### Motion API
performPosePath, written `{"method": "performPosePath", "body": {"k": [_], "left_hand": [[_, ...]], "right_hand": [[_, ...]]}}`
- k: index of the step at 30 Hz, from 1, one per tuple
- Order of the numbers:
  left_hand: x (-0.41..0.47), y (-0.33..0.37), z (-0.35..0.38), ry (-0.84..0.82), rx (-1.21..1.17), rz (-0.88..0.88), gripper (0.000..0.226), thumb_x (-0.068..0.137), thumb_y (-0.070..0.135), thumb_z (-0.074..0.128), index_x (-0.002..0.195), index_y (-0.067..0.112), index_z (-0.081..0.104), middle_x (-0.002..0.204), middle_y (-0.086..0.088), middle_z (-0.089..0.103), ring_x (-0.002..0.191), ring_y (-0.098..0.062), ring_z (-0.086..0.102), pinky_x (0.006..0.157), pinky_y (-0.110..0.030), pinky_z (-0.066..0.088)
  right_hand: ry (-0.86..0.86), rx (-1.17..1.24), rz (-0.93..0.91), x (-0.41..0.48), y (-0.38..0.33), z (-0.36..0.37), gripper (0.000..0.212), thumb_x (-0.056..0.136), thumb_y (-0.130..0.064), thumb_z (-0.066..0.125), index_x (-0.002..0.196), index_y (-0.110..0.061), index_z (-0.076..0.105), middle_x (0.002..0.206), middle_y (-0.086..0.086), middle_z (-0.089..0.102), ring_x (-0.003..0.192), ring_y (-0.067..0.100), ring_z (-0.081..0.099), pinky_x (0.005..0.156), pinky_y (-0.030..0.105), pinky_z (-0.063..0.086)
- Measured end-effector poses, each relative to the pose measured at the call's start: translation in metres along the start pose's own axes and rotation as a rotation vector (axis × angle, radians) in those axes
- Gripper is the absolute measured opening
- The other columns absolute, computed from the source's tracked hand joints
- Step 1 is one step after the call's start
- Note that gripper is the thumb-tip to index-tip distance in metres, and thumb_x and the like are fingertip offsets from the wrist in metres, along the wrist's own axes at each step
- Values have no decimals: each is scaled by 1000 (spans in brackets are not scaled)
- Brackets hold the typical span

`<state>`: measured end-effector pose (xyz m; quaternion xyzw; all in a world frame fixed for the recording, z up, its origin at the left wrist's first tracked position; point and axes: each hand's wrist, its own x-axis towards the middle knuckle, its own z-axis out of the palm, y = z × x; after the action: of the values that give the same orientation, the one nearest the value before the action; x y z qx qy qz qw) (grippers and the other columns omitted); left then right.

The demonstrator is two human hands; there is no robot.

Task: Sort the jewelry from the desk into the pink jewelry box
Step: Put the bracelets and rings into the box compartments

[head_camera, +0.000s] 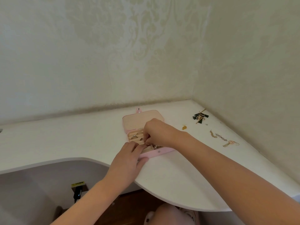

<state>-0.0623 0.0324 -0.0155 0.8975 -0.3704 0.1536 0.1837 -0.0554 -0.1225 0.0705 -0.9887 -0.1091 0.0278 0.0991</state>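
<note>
At desk centre sits the pink jewelry box [159,151], open on the white desk [81,135], w/ its lid laid flat toward 12 o'clock. R hand [158,132] hovers over the box's middle. Its fingers are curled down, tips bunched tight on a small piece [146,143] just above the divider btwn ring rolls & front compartment. The piece is too small to ID. L hand [128,157] is at the box's 7 o'clock corner. Its thumb is against the outside of the front wall and its fingers lie over the rim, so it pinches that wall & steadies the box. Rings [134,136] sit in the rolls on the 9 o'clock side; a few bits [155,146] lie in the front compartment.

Not yet sorted, all on the desk off the box's right side:
- Gold earring [184,127] at 3 o'clock, the nearest.
- Dark green tassel cluster [200,117] at 2 o'clock, near the wall corner.
- Chain drop earrings [218,136] & a pinkish hooked earring [230,143], 3 to 4 o'clock, well apart from the box.

Step in hand, prob.: seating one piece in its slot. Task looks approx. half done. Next move calls for a clean release, tips parting only once the piece is down. R hand then goes out toward 3 o'clock for the gold earring. That needs a fine pinch, since it lies flat on a smooth top. L hand is best left on the box so it doesn't slide.
</note>
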Motion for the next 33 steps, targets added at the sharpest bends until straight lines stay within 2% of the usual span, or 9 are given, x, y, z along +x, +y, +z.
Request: {"method": "performPosePath", "body": {"k": [3, 8, 11, 14, 19, 21, 27, 30, 33], "left_hand": [[-1, 2, -2, -28, -23, -19, 35, 82, 26, 70, 115, 16, 64, 94, -2, 58, 85, -20, 56, 67, -21, 39], [1, 4, -3, -26, -1, -16, 37, 91, 35, 56, 123, 18, 59, 102, -3, 55, 95, -20, 51, 71, -23, 41], [4, 6, -4, -22, 27, -9, 41, 88, 45, 43, 113, 19, 64, 96, 0, 53, 88, -17, 52, 65, -20, 43], [7, 10, -7, -44, -7, -52, 39, 90, 44, 52, 120, 20, 59, 108, -1, 48, 102, -17, 45, 73, -21, 40], [16, 20, -13, -69, 64, -85, 44, 91, 50, 49, 126, 24, 53, 112, 2, 38, 107, -14, 37, 74, -19, 34], [19, 23, -13, -76, 101, -100, 45, 91, 51, 48, 125, 22, 52, 114, 1, 40, 107, -14, 39, 78, -21, 37], [20, 23, -12, -66, 79, -135, 46, 89, 52, 51, 122, 20, 54, 117, 2, 44, 109, -14, 40, 81, -22, 38], [18, 18, -16, -65, 5, -141, 41, 87, 47, 57, 118, 22, 59, 113, 3, 46, 106, -14, 43, 83, -21, 37], [14, 16, -19, -17, -79, -172, 37, 84, 42, 62, 115, 22, 55, 111, 7, 47, 105, -11, 47, 82, -22, 41]], "right_hand": [[7, 41, 2, 0, 2, 0, 12, 80, -4, 66, 87, -5, 75, 87, 12, 71, 76, 18, 58, 62, 26, 43], [17, 50, -11, -1, 3, 1, 12, 80, -5, 64, 84, -6, 75, 84, 10, 71, 80, 21, 61, 70, 34, 52], [25, 71, 3, -3, 6, 2, 11, 80, -8, 64, 80, -12, 74, 82, 2, 69, 76, 15, 57, 73, 38, 55], [36, 117, 21, -7, 9, 5, 14, 80, -8, 62, 78, -16, 74, 76, -5, 66, 78, 13, 59, 75, 43, 55], [106, 203, 25, -15, 14, 8, 11, 81, -12, 64, 83, -16, 74, 64, -19, 54, 68, 4, 53, 75, 32, 50], [128, 225, 28, -19, 14, 10, 10, 81, -13, 64, 84, -16, 73, 67, -17, 55, 68, 3, 53, 75, 29, 47], [139, 191, 29, -20, 13, 15, 10, 79, -14, 63, 81, -17, 72, 78, -8, 61, 77, 9, 58, 79, 33, 47], [138, 180, 26, -19, 11, 14, 11, 80, -12, 61, 83, -14, 71, 79, -7, 59, 76, 9, 55, 73, 28, 46], [152, 173, 12, -19, 11, 15, 11, 82, -12, 61, 85, -13, 71, 76, -8, 55, 74, 8, 51, 66, 23, 42]]}}
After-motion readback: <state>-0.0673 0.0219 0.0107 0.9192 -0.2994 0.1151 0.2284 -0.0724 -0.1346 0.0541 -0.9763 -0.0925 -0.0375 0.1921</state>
